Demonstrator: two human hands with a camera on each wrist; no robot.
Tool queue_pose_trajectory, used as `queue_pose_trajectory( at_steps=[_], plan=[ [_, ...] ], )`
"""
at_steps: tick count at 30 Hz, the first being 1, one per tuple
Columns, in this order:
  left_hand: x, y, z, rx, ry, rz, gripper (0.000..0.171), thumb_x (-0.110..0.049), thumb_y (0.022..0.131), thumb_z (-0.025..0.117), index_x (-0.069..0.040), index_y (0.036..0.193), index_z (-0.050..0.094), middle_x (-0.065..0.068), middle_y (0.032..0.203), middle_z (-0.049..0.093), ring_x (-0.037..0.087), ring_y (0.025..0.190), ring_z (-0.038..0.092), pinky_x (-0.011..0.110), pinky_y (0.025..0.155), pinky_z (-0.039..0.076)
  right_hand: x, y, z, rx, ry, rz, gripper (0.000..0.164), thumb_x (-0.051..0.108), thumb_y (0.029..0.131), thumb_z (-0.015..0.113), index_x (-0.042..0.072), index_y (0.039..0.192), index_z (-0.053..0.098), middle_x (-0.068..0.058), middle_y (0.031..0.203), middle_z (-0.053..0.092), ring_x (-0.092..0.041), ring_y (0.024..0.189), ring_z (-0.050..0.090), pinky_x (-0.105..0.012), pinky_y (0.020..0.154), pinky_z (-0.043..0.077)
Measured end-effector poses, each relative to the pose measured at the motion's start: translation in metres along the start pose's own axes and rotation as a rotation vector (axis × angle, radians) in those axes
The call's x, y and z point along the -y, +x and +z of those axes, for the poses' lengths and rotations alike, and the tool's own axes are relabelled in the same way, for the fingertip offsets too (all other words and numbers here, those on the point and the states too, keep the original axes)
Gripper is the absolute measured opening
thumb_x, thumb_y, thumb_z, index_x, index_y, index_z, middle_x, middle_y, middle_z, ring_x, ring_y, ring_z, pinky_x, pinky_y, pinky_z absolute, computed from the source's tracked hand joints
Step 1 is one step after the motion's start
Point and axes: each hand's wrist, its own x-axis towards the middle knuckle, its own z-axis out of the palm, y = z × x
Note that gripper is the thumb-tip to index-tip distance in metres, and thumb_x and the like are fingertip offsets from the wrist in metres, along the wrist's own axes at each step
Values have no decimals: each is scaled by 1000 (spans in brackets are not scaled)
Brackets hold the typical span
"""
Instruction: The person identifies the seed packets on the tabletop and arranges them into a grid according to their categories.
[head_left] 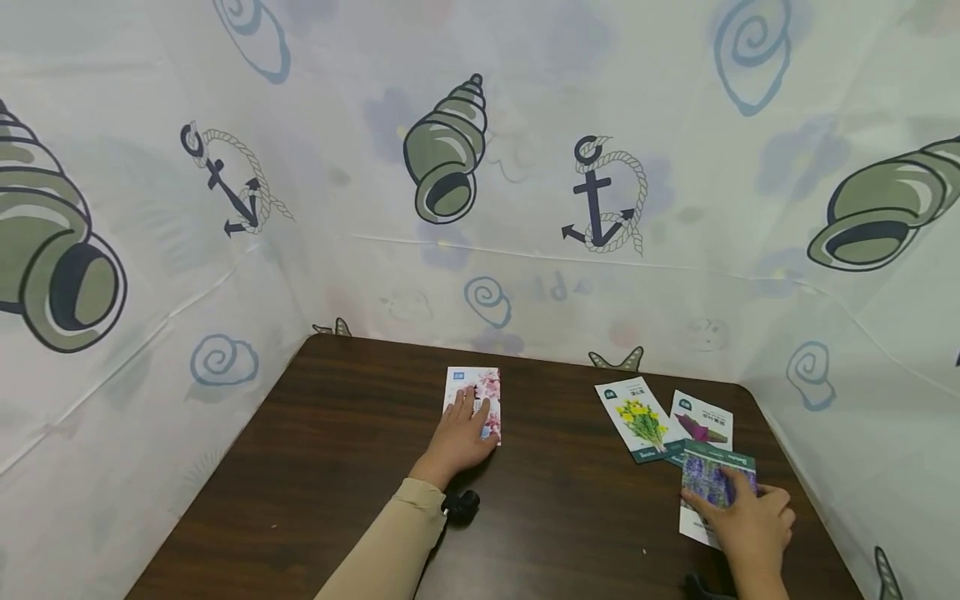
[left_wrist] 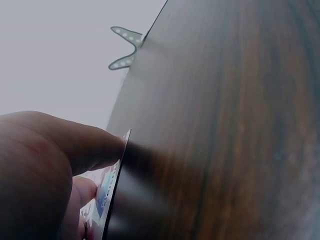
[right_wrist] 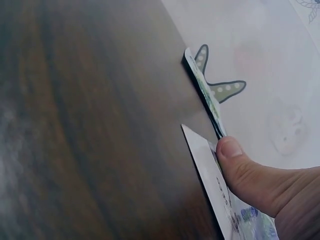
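Observation:
My left hand (head_left: 459, 442) rests on a packet with pink blossoms (head_left: 491, 385), fingers spread over its face. In the left wrist view, its thumb (left_wrist: 95, 147) touches the packet's edge. Over at the right, my right hand (head_left: 750, 517) holds a packet with purple flowers (head_left: 701, 473), its green strip toward the back. The right thumb (right_wrist: 232, 152) lies along that packet's side edge in the right wrist view; the other fingers are partly hidden. Behind it, a yellow-flower packet (head_left: 641, 421) and a packet with a dark pink flower (head_left: 705, 417) lie partly overlapped.
The dark wooden table (head_left: 360, 442) borders patterned cloth walls (head_left: 540, 300) at the back and both sides. A black device (head_left: 461, 507) sits at the left wrist, and another dark object (head_left: 705, 587) is by the right wrist.

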Motion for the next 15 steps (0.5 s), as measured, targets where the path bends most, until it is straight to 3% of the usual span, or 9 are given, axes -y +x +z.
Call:
queue_pose_trajectory(
  at_steps=[7,15],
  plan=[
    [10,8,4,18,18,-26,79,-53,106,58,-12,171,37,22,183,9,42,172,3,61,138,12,1,-1,-2,-30,35,-22,105,59,76,95,0,151,53,-50,141,28,-64,130,28,-70,95,35],
    [22,3,-8,-9,-26,-42,78,-47,104,61,-9,170,40,26,182,13,46,171,7,64,137,12,0,0,0,-29,48,-36,102,59,76,95,-1,149,55,-51,140,29,-64,128,28,-69,93,35]
  ],
)
